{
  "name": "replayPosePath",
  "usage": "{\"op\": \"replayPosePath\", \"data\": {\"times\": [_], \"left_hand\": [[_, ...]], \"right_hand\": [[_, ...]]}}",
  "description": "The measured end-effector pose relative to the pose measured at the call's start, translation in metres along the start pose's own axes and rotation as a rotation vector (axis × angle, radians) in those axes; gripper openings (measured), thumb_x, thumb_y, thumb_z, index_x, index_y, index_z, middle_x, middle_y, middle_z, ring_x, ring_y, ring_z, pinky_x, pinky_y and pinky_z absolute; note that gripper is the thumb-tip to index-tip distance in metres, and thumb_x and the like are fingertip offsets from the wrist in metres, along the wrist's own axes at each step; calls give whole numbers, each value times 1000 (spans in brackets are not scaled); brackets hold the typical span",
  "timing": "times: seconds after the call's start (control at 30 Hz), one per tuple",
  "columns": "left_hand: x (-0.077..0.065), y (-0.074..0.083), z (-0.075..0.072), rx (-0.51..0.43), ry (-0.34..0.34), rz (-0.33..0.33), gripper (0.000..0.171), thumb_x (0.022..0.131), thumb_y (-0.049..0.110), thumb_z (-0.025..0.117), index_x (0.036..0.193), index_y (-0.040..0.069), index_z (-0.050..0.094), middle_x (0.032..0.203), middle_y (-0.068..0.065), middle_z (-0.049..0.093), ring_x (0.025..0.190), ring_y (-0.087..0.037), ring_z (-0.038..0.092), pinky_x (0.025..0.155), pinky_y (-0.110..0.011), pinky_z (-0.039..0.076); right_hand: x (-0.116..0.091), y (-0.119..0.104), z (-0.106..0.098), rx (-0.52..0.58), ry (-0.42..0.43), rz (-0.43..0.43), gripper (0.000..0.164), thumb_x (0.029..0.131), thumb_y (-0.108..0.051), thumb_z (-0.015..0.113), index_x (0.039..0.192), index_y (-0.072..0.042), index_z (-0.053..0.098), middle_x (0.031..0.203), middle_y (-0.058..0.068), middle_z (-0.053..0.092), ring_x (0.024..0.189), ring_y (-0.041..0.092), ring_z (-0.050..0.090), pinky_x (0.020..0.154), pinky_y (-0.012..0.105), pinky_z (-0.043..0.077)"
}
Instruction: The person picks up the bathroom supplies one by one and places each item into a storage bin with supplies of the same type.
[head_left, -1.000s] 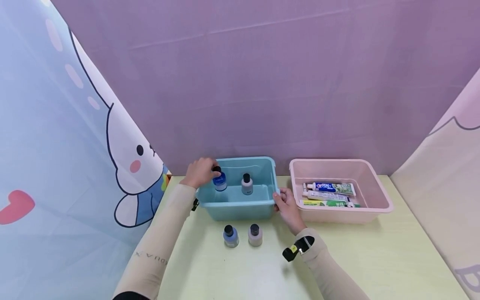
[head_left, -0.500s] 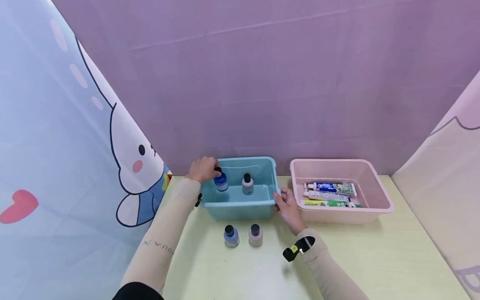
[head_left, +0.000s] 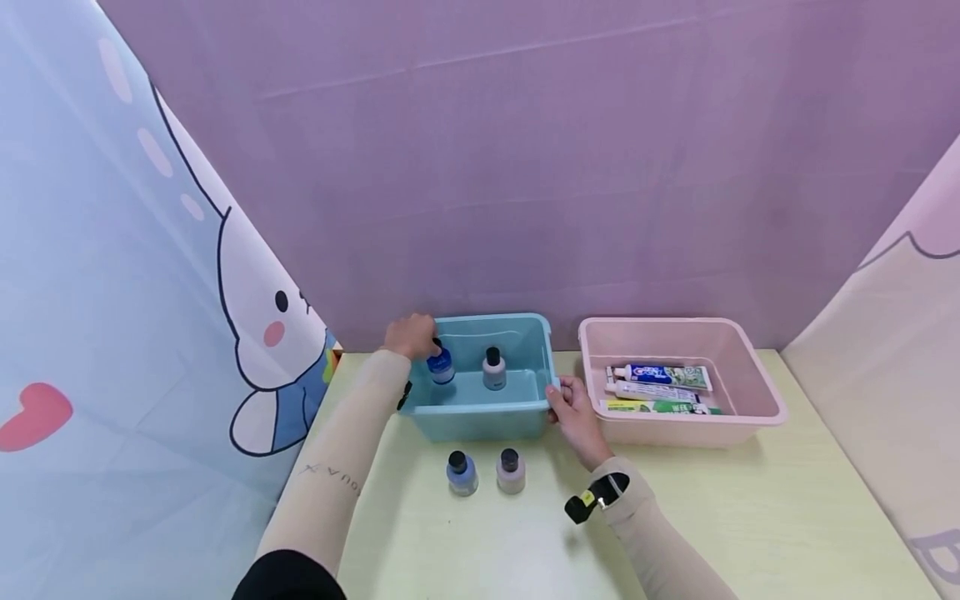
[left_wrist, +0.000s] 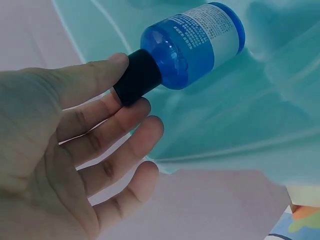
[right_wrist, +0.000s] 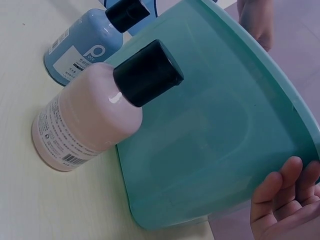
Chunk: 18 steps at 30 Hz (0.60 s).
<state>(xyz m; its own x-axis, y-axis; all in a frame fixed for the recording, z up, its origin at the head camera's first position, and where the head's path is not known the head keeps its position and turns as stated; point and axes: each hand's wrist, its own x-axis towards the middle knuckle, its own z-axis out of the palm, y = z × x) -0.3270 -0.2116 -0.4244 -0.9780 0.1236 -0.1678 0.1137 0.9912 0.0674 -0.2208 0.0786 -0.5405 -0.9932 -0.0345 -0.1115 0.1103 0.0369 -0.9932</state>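
My left hand (head_left: pixel 412 337) reaches over the left side of the teal bin (head_left: pixel 483 408). Its thumb and fingers pinch the black cap of a dark blue bottle (left_wrist: pixel 187 47), whose body stands upright inside the bin. To the right of it in the bin is a pale bottle (head_left: pixel 494 372) with a black cap. At the bin's right rim my right hand (head_left: pixel 576 418) grips the edge, its fingers outside the wall. Two more black-capped bottles stand on the table in front of the bin: a light blue bottle (head_left: pixel 461 477) and a pale pink bottle (right_wrist: pixel 90 112).
A pink bin (head_left: pixel 693 423) stands on the right, holding several toothpaste tubes (head_left: pixel 667 377). Both bins are set at the back of the pale table (head_left: pixel 750 517), against a purple curtain (head_left: pixel 525 167). A blue printed curtain (head_left: pixel 135 333) borders the left side.
My left hand and forearm have shifted slightly right, and the dark blue bottle has come slightly lower in the bin. My right hand keeps its grip on the rim.
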Motion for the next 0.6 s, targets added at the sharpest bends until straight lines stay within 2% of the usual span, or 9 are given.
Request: {"op": "replayPosePath", "data": {"times": [0.1,0.2,0.3,0.6], "left_hand": [[2,4,2,47,-14,-1,21,93,24,77,83,10,66,82,-3,64,78,-20,58,76,-40,53],[6,7,5,73,-22,-9,16,93,24,76,92,10,70,89,-4,69,83,-20,62,82,-44,57],[10,7,8,88,-31,-18,18,93,23,76,101,8,71,97,-7,72,89,-23,65,87,-48,57],[16,6,14,122,-25,-33,15,91,21,74,98,9,70,104,-9,73,95,-26,67,88,-50,58]], "right_hand": [[0,0,-1,1,2,3,36,110,-23,47,140,-4,42,115,12,60,88,19,55,81,30,54],[-1,0,-1,2,0,6,36,110,-24,47,140,-5,41,118,13,60,90,20,55,82,30,54],[-2,-1,-1,2,-3,9,38,110,-24,47,141,-4,40,118,13,60,89,19,55,79,27,53],[-2,-2,0,16,2,2,38,110,-22,48,141,-1,40,112,11,61,84,16,54,74,21,51]]}}
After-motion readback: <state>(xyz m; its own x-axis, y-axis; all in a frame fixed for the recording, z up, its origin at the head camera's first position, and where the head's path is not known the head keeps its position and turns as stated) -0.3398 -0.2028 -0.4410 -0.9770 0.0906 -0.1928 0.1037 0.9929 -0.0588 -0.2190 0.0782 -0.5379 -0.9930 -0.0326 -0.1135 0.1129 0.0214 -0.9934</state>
